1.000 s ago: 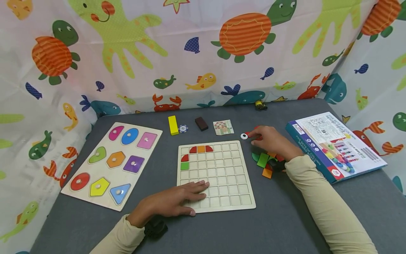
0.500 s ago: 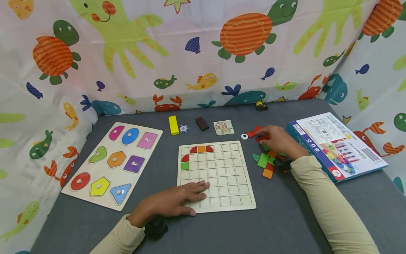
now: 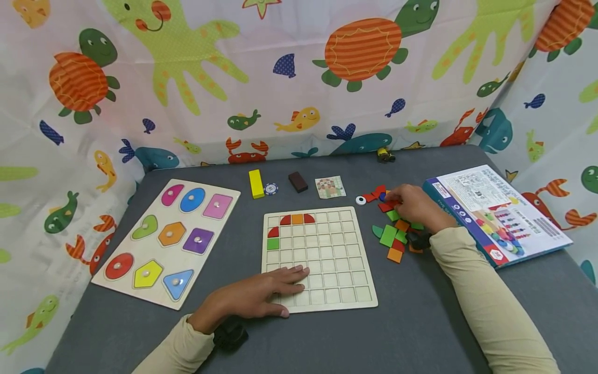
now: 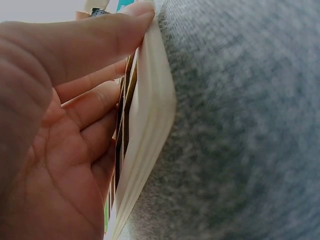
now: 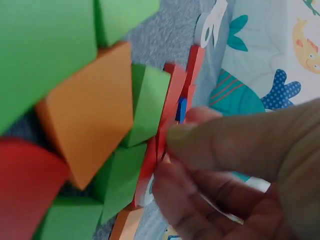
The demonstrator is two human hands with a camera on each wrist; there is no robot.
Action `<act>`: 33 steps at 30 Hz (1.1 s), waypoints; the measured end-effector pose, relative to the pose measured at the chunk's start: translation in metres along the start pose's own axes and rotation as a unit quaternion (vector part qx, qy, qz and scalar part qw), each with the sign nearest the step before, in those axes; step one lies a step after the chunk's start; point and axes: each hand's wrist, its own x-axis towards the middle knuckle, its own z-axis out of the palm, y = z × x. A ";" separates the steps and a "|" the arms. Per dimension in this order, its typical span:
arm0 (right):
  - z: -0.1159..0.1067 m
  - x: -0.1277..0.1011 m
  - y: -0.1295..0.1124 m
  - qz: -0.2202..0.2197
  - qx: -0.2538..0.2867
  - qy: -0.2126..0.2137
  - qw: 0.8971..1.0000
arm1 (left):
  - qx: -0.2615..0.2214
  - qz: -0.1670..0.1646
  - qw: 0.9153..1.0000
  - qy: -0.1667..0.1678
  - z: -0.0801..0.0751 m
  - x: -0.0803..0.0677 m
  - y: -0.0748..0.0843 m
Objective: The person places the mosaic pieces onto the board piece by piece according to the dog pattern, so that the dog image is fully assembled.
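My left hand (image 3: 263, 293) lies with its fingers extended on the lower left of a wooden grid board (image 3: 343, 267). In the left wrist view the thumb rests against the board's edge (image 4: 157, 95). Near the board's top left sit red rounded tiles (image 3: 308, 219), an orange square tile (image 3: 297, 219) and a green square tile (image 3: 273, 243). Right of the board my right hand (image 3: 413, 205) reaches into a loose pile of coloured tiles (image 3: 388, 236). Its thumb and bent fingers touch a red tile (image 5: 170, 95); whether they pinch it is unclear. A small blue piece (image 5: 181, 109) shows beside it.
A wooden peg puzzle (image 3: 170, 213) lies at left. Behind the board are a yellow block (image 3: 256, 184), a patterned chip (image 3: 271, 189), a dark brown block (image 3: 297, 182), a picture card (image 3: 330, 187) and a white ring-like piece (image 3: 361, 200). A boxed set (image 3: 502, 213) lies at right.
My right hand has drawn back rightward from beside the white piece into the pile, uncovering red tiles and a blue piece. The left hand has stayed on the board.
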 end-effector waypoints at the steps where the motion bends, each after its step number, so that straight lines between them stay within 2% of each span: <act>1: 0.000 0.000 0.001 -0.002 -0.003 -0.003 1.000 | 0.000 0.000 1.000 0.000 0.000 0.000 0.000; 5: -0.001 0.002 0.002 -0.018 -0.010 -0.008 1.000 | 0.000 -0.002 1.000 -0.001 0.000 0.001 0.000; 21: 0.002 0.006 0.007 -0.010 -0.009 -0.017 1.000 | -0.001 -0.012 1.000 0.001 0.001 -0.001 0.002; 26: 0.002 0.005 0.004 -0.018 -0.013 -0.019 1.000 | 0.004 -0.012 1.000 0.002 0.001 0.000 0.002; 33: 0.000 0.000 -0.003 -0.033 0.008 -0.014 0.999 | 0.010 -0.010 1.000 0.001 0.001 0.001 0.001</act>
